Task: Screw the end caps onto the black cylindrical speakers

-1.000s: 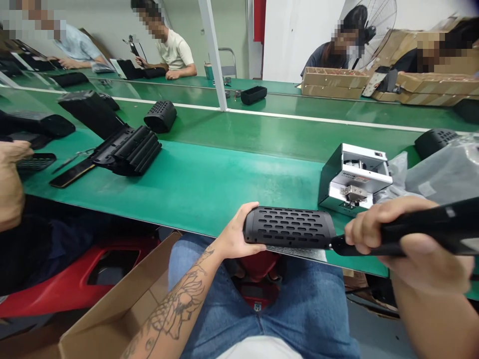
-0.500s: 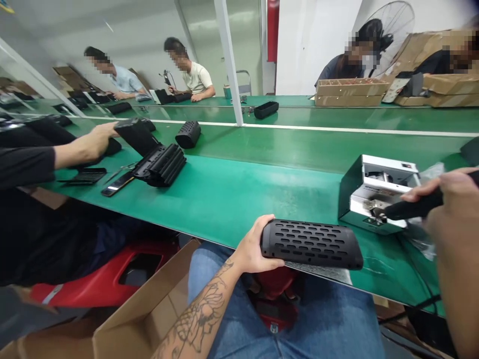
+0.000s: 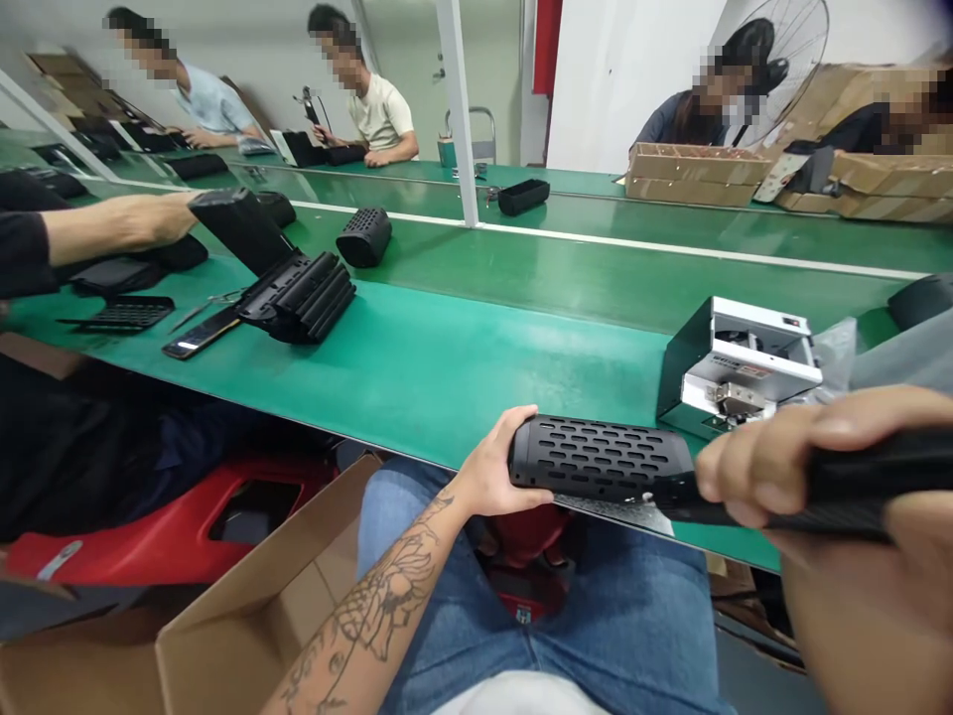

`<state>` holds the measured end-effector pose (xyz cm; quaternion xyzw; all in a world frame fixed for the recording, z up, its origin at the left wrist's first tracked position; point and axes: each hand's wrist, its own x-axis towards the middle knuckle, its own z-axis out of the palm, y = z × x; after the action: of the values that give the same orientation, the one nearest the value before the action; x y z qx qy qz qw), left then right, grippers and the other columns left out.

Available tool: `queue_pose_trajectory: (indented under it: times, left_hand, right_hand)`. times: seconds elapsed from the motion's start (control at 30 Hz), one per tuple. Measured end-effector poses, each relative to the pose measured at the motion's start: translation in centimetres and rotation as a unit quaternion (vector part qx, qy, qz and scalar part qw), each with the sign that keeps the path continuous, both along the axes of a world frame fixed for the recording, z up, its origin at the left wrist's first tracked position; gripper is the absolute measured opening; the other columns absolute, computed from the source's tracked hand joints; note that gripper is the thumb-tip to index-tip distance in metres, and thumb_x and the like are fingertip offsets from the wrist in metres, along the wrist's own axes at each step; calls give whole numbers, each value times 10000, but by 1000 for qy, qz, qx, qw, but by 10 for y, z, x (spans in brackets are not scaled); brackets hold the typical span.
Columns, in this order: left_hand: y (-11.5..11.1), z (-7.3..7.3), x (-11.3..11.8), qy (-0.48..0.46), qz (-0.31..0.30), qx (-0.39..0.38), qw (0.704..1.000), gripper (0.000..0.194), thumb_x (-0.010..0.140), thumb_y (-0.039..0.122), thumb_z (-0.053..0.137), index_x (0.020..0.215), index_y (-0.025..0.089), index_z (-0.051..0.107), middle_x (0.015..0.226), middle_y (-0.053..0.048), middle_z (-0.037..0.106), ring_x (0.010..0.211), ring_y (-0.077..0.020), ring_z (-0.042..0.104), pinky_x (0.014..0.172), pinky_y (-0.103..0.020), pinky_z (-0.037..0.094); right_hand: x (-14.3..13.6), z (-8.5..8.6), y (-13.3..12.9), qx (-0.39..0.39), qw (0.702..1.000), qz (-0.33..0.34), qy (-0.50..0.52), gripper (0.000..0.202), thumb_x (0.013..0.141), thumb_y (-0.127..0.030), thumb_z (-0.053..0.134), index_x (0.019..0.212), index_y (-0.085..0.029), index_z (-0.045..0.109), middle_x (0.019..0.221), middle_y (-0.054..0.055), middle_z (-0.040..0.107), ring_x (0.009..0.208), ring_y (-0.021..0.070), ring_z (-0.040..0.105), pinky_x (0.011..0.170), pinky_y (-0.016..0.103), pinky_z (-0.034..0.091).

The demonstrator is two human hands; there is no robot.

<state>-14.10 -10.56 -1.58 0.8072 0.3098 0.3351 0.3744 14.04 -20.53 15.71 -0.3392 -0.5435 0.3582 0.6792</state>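
Left hand [image 3: 491,467] clasps the left end of a slotted black housing [image 3: 596,457], digits pinching it on the far and near sides. The housing lies lengthwise along the front edge of the green tabletop [image 3: 447,348], a grey sheet [image 3: 621,513] partly under it. Right hand [image 3: 778,462] has its fingers curled round a black handheld tool [image 3: 856,482]; the tool's tip is at the housing's near right corner — whether it sits in a hole, cannot tell.

Edges and room: beyond the housing, a broad green stretch runs between a black assembly [image 3: 298,303] at left and a silver-and-black machine [image 3: 737,367] at right. The machine stands near the right hand, clear plastic [image 3: 834,357] just behind it. A white rail [image 3: 596,242] crosses farther back, one white post [image 3: 460,119] rising from it. Below the front edge at left — an open carton [image 3: 245,606] and a red seat [image 3: 149,526].

Counts: two slotted housings, one held, one beyond the assembly; one machine; one phone [image 3: 200,333], near the front edge beside the assembly; one flat slotted panel [image 3: 130,313] to its left. Four people sit across; a fifth person's arm [image 3: 126,223] reaches in from the left to the assembly's raised part.
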Motion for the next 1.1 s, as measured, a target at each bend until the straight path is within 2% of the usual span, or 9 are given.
queue_pose_trajectory:
  times: [0.1,0.2,0.37,0.53,0.73,1.1]
  left_hand:
    - [-1,0,1,-7,-3,6,1000,1157,672,480,938,1612,299,289,1575,-128,448,1411,-358,543,1236,-517,439]
    - [-1,0,1,-10,-1,12,1000,1163,674,485,940,1617,302,285,1570,-125,452,1410,-356,542,1233,-512,441]
    - [-1,-1,2,-13,-6,15,1000,1168,679,490,944,1620,304,277,1567,-127,455,1397,-353,554,1217,-515,457]
    - [0,-1,1,-15,-9,24,1000,1188,673,489,952,1628,311,269,1574,-128,455,1426,-359,531,1226,-516,450]
    - [1,-2,1,1,-5,28,1000,1220,670,510,956,1642,308,247,1588,-140,442,1446,-366,512,1230,-528,444]
    - [1,0,1,10,2,22,1000,1235,664,537,953,1649,304,245,1613,-152,424,1464,-386,499,1229,-555,447]
  right_hand:
    - [-31,-2,9,9,996,86,18,205,895,-386,799,1022,-231,757,628,32,654,475,220,625,498,417,563]
    - [-40,-8,17,6,995,92,23,225,882,-388,824,1015,-222,751,634,29,666,482,214,635,509,403,564]
    - [-37,-17,22,-10,994,108,-23,199,910,-375,802,1036,-238,733,668,31,698,521,226,658,560,425,591]
    - [-35,-23,24,-21,989,135,-46,166,937,-365,761,1034,-243,705,709,24,697,558,211,664,572,399,588]
    - [-35,-28,26,-10,983,181,-33,139,959,-328,743,1046,-232,693,706,9,667,560,188,645,558,373,564]
    - [-37,-34,27,-47,983,171,-53,149,954,-378,761,1007,-253,701,706,16,666,552,191,639,600,400,588]
